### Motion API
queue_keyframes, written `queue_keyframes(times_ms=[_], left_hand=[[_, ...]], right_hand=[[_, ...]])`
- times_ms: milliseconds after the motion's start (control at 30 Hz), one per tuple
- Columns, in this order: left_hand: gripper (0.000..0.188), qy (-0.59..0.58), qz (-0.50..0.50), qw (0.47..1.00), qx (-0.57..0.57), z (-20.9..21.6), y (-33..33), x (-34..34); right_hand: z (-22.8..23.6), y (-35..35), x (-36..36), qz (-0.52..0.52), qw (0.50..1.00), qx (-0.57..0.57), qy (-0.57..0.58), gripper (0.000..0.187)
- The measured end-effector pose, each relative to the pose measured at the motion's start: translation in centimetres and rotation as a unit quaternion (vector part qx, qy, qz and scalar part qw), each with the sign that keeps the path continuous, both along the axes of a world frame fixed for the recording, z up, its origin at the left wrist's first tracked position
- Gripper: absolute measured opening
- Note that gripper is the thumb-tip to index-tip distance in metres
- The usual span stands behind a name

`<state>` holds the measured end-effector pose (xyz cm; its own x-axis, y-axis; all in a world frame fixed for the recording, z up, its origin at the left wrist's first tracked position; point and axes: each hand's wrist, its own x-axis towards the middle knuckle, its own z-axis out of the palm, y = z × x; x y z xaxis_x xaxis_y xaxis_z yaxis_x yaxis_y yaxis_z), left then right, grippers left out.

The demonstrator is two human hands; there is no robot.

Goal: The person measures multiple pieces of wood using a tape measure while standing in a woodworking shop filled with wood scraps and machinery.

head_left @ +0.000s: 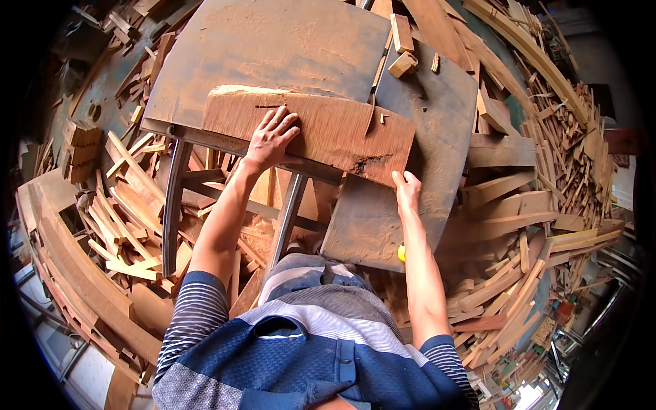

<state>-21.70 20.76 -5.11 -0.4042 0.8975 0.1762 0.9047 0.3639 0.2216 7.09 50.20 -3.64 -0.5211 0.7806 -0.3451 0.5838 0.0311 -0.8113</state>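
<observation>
A reddish-brown wooden board (314, 130) lies across a metal saw table (273, 44) dusted with sawdust. Its far left edge is rough and pale, and a dark broken hollow marks its near side toward the right. My left hand (271, 140) rests on the board's left half with its fingers spread. At the right end, my right hand (408, 191) has its fingers closed on the board's near corner. A thin dark saw blade (371, 115) shows at the board's far edge, in line with the table's slot; its lower part is hidden.
Two small wood blocks (402, 34) sit on the table's far right part. Stacked planks (506, 150) crowd the right side, and loose offcuts (130, 212) pile up at the left. Metal table legs (173, 208) stand close in front of me. A yellow object (401, 253) shows beside my right forearm.
</observation>
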Motion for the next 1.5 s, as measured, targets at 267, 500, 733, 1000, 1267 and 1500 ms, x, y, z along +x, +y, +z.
queue_keyframes(times_ms=[267,500,733,1000,1267,1500], left_hand=[[0.079,0.01,-0.005,1.0,-0.001,-0.1,1.7,-1.5],[0.082,0.017,0.0,0.999,-0.03,0.4,2.6,-2.1],[0.084,0.007,0.004,1.0,-0.016,1.0,3.3,-1.9],[0.083,-0.001,0.013,1.0,-0.025,0.7,3.9,-2.5],[0.081,-0.006,0.013,1.0,-0.025,0.5,6.4,-4.8],[0.087,-0.011,0.012,0.998,-0.06,1.1,8.5,-8.0]], right_hand=[[-0.3,1.6,-1.8,-0.028,0.999,-0.02,0.017,0.03],[-2.0,3.3,-2.1,0.002,0.999,0.031,-0.042,0.033],[-4.0,3.9,-2.2,-0.004,0.998,0.061,-0.031,0.039],[-2.8,4.2,-3.2,-0.015,0.998,0.039,-0.04,0.039],[-1.7,5.8,-5.5,-0.027,0.997,0.052,-0.046,0.04],[-3.0,6.4,-5.1,-0.028,0.999,0.007,-0.016,0.031]])
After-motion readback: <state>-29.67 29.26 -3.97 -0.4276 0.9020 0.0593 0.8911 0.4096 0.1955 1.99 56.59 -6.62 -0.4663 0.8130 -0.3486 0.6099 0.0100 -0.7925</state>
